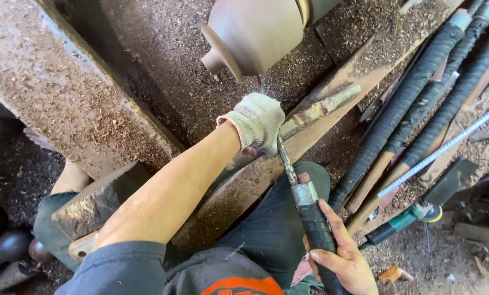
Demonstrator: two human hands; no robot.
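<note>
Only one chisel (304, 202), two hands.

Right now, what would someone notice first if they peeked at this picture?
Probably the round brown wooden piece at top centre, on a lathe, with sawdust all over the bench around it. Just below, the gloved left hand steadies a long turning chisel on a wooden rest, while the bare right hand grips its black-wrapped handle near the bottom. On the right, more black-wrapped tool handles lie side by side.
</note>
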